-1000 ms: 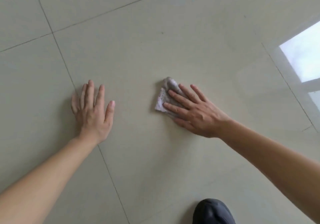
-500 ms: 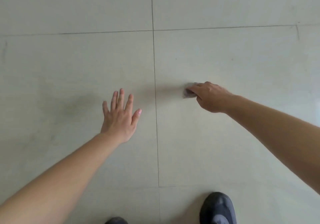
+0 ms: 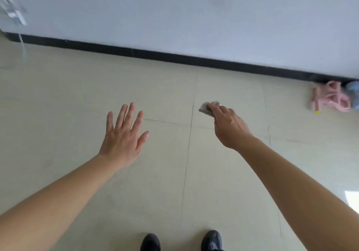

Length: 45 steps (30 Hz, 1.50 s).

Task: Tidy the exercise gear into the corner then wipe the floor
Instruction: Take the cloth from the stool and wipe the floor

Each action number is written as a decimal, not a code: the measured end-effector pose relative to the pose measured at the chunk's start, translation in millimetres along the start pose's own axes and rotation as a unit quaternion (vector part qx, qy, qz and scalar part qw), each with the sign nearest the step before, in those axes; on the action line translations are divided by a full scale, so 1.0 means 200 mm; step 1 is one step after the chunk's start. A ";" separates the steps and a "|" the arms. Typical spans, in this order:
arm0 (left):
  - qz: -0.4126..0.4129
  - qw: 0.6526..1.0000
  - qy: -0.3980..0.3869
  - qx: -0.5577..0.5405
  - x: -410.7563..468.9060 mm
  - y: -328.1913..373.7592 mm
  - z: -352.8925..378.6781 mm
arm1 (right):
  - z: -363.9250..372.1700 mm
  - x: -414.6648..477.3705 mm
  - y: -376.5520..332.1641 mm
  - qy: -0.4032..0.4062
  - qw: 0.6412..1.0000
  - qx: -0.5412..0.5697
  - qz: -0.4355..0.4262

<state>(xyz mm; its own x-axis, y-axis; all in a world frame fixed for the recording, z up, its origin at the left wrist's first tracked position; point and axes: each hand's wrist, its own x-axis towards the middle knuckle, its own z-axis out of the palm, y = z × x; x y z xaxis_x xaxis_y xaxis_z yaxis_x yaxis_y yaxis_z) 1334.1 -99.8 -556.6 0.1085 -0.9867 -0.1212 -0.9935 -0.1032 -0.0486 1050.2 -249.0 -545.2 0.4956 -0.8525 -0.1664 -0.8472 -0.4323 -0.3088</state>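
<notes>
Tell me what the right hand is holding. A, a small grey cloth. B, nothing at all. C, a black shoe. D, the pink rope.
A: the right hand has its fingers curled round a small grey cloth, while the pink rope lies on the floor by the wall, apart from both hands.

Cloth (image 3: 205, 108) half hidden under right fingers (image 3: 217, 110); shoes (image 3: 212, 240) cut off at bottom edge.
</notes>
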 end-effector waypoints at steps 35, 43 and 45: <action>-0.645 0.723 0.206 0.140 -3.34 -1.94 -2.40 | -1.21 -1.06 -4.62 0.140 0.714 0.131 -0.674; -0.630 0.730 0.233 0.123 -3.30 -2.89 -2.28 | -0.91 -0.71 -5.43 0.153 0.712 0.118 -0.675; -0.620 0.737 0.237 0.132 -3.26 -3.21 -2.23 | -0.80 -0.55 -5.67 0.159 0.716 0.127 -0.668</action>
<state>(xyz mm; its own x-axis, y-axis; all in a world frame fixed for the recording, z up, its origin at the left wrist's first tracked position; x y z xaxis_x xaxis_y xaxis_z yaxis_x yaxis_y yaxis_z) 1886.3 554.2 -4.9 0.8394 -0.0954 0.5350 -0.0938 -0.9951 -0.0303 1926.5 287.8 -27.7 0.7285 0.2298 0.6453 0.4235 -0.8916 -0.1605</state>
